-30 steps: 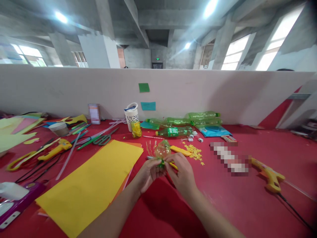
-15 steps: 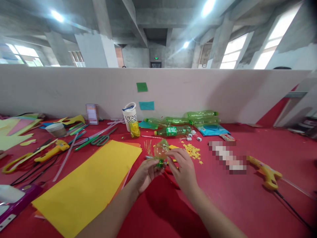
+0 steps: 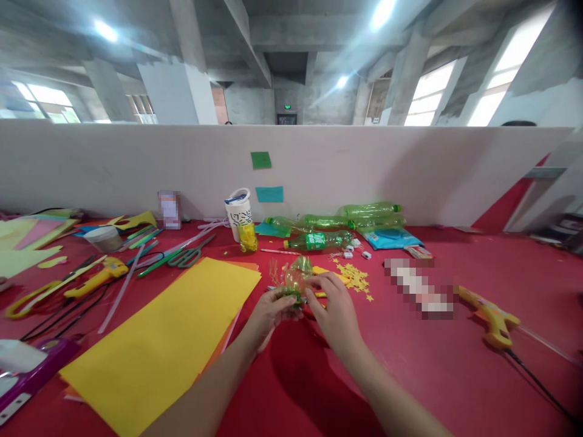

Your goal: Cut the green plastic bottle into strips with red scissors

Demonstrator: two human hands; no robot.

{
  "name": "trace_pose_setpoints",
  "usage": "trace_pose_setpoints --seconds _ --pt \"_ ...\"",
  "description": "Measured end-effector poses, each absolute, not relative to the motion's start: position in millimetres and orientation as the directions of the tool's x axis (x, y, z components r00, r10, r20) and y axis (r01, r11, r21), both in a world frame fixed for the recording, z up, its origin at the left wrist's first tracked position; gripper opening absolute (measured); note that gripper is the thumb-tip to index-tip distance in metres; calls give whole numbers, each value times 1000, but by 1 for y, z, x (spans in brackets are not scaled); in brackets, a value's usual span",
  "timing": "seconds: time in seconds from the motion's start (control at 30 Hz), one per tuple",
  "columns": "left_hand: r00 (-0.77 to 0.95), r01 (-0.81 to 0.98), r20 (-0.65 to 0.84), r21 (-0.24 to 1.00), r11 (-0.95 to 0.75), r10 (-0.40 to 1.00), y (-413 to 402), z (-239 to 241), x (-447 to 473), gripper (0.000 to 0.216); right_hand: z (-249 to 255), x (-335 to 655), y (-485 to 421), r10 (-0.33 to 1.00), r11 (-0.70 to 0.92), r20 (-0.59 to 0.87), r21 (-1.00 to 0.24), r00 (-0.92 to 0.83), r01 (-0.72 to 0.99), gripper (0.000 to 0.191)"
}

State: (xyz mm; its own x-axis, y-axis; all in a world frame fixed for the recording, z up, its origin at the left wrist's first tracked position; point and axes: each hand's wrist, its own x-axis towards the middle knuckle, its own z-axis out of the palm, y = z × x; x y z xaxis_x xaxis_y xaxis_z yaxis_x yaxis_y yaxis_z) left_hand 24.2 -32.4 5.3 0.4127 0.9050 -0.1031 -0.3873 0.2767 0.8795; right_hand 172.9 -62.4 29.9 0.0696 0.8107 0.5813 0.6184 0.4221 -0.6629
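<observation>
My left hand (image 3: 268,314) pinches the green neck of a cut-off clear plastic bottle top (image 3: 294,275), held just above the red table. My right hand (image 3: 334,311) has its fingers on the right side of that bottle piece. The piece is clear with a green tint and has thin cut strips sticking out at its left. A yellow sheet of paper (image 3: 168,334) lies to the left of my hands. Small yellow paper stars (image 3: 354,278) are scattered just beyond my right hand.
Green plastic bottles (image 3: 337,226) lie by the white partition, next to a white cup (image 3: 239,212). Scissors (image 3: 184,257), a yellow glue gun (image 3: 93,277) and strips lie at left. Another yellow glue gun (image 3: 489,317) with its cord lies at right. A purple tool (image 3: 27,370) sits bottom left.
The bottle piece has tilted and dropped a little lower. My right hand moved from beside it onto its side, while my left hand kept hold of the neck.
</observation>
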Motion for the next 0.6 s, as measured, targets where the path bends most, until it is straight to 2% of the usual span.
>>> trace_pose_setpoints --seconds 0.27,0.4,0.53,0.6 --pt "430 -417 -130 849 324 893 -33 6 22 13 34 173 -66 826 446 561 -708 52 547 22" --pt "464 -455 -129 814 361 877 -33 3 22 7 35 172 -64 844 448 533 -759 57 473 17" --pt "496 -442 -140 809 387 857 -34 1 21 10 31 172 -60 870 412 486 -811 86 414 6" --pt "508 -438 -146 805 400 849 -34 1 21 11 31 172 -59 872 405 481 -816 95 413 7"
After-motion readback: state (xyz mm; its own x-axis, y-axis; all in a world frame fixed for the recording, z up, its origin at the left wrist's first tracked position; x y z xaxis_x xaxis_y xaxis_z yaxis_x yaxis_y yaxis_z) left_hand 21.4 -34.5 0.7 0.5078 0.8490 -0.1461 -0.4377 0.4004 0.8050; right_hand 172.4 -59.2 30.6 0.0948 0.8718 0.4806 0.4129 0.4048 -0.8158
